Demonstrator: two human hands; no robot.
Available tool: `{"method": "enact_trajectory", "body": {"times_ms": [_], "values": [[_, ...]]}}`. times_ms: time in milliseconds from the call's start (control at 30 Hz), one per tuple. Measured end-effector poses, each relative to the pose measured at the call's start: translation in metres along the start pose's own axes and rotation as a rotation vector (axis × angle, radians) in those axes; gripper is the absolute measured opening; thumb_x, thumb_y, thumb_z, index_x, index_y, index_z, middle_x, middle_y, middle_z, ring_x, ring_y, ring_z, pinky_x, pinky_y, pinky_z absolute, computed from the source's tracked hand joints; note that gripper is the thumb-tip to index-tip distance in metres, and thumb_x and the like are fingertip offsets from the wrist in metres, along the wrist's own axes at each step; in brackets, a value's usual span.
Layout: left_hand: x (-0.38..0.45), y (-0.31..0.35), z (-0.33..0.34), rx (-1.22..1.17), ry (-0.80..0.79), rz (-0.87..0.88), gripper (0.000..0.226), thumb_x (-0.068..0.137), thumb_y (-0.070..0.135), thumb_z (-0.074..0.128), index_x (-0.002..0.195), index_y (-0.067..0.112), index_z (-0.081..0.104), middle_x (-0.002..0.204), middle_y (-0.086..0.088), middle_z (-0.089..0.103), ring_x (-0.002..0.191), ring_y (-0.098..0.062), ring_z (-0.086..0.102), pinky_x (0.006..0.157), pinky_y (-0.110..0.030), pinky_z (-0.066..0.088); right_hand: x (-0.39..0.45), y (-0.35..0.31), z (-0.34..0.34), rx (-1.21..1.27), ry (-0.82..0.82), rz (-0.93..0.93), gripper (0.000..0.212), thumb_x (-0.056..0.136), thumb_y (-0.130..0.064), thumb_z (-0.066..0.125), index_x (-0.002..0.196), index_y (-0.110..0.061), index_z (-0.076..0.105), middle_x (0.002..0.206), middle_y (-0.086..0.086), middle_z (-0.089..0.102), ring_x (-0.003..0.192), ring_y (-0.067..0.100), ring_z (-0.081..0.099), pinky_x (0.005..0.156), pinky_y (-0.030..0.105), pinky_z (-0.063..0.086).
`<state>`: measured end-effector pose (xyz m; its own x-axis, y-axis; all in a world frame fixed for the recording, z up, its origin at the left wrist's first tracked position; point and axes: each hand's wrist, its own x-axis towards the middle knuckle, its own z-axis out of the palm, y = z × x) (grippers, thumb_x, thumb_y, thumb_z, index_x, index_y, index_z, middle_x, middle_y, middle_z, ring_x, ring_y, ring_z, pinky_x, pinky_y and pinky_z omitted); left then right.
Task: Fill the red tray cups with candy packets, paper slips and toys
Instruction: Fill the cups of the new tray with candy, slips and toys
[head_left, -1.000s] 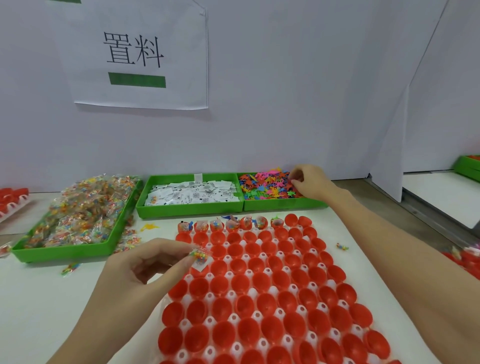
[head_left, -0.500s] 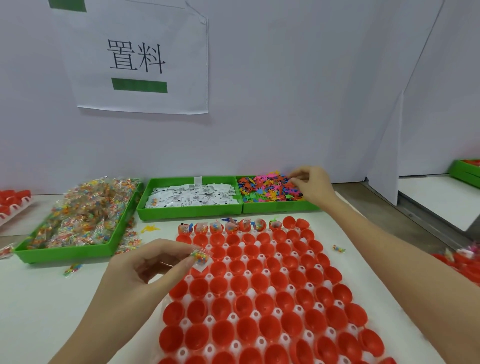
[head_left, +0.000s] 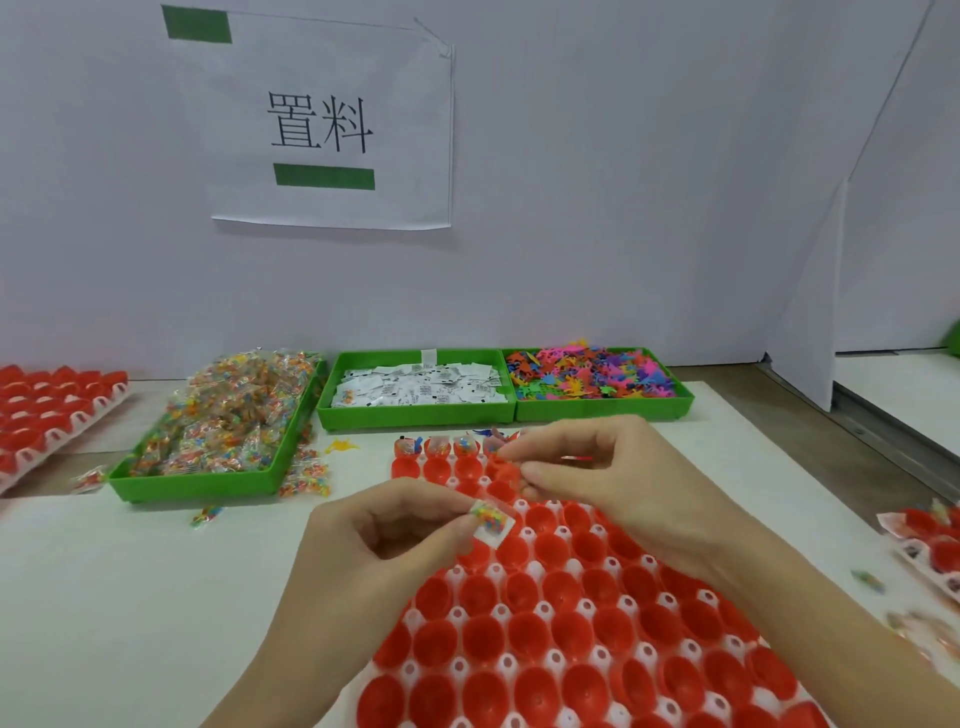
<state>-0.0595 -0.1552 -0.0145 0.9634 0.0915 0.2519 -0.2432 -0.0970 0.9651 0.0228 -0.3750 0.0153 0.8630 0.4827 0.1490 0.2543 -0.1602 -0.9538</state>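
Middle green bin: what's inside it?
The middle green bin holds a heap of white paper slips with black print. Its floor is covered by them.

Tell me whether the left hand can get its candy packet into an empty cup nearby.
Probably yes: the left hand pinches the candy packet right over open red cups, and the right hand works farther back.

white wall sign (head_left: 332, 124), grey partition (head_left: 808, 291)

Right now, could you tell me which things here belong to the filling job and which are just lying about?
In the job: red tray; candy packet in left hand; right hand; candy bin; slips bin; toys bin.
Lying about: wall sign; spilled packets.
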Motion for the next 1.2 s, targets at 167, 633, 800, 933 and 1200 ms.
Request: {"method": "enact_trajectory", "body": {"times_ms": [167, 633, 800, 933, 1200], "values": [[-0.003, -0.001, 0.002, -0.021, 0.023, -0.03, 0.01, 0.073, 0.014, 0.087, 0.081, 0.017, 0.083, 0.077, -0.01, 0.078, 0.074, -0.024, 0.078, 0.069, -0.021, 0.06, -0.012, -0.014, 0.027, -0.159, -0.01, -0.083, 0.02, 0.09, -0.011, 0.076, 0.102, -0.026, 0.081, 0.097, -0.012, 0.079, 0.093, 0.003, 0.074, 0.083, 0.013, 0.054], [-0.001, -0.003, -0.002, 0.092, 0.05, 0.112, 0.015, 0.073, 0.014, 0.086, 0.082, 0.026, 0.083, 0.079, -0.004, 0.079, 0.075, -0.018, 0.078, 0.07, -0.02, 0.06, -0.02, -0.005, 0.033, -0.264, 0.063, -0.102, 0.008, 0.089, -0.022, 0.078, 0.092, -0.029, 0.08, 0.087, -0.013, 0.078, 0.087, 0.004, 0.074, 0.08, 0.023, 0.059], [-0.002, -0.003, 0.001, 0.136, 0.065, 0.195, 0.015, 0.073, 0.019, 0.083, 0.084, 0.029, 0.083, 0.081, 0.0, 0.079, 0.076, -0.017, 0.077, 0.073, -0.021, 0.06, -0.018, -0.008, 0.023, -0.189, -0.033, -0.056, 0.007, 0.092, -0.03, 0.075, 0.096, -0.029, 0.08, 0.09, -0.01, 0.079, 0.085, 0.005, 0.074, 0.08, 0.018, 0.057], [-0.001, 0.001, 0.008, 0.194, 0.039, 0.29, 0.016, 0.076, 0.02, 0.083, 0.088, 0.031, 0.082, 0.085, 0.004, 0.079, 0.081, -0.016, 0.077, 0.076, -0.021, 0.059, -0.017, -0.009, 0.013, -0.156, -0.083, -0.048, 0.018, 0.084, -0.025, 0.084, 0.1, -0.023, 0.078, 0.093, -0.003, 0.079, 0.089, 0.013, 0.076, 0.085, 0.029, 0.061], [0.034, 0.012, 0.047, 0.268, -0.022, 0.368, 0.014, 0.084, 0.014, 0.083, 0.094, 0.024, 0.08, 0.087, 0.013, 0.078, 0.083, -0.007, 0.076, 0.079, -0.02, 0.059, -0.012, -0.014, -0.034, -0.171, -0.045, -0.074, 0.017, 0.086, -0.011, 0.081, 0.099, -0.021, 0.081, 0.091, 0.001, 0.08, 0.088, 0.015, 0.077, 0.081, 0.021, 0.059]]}}
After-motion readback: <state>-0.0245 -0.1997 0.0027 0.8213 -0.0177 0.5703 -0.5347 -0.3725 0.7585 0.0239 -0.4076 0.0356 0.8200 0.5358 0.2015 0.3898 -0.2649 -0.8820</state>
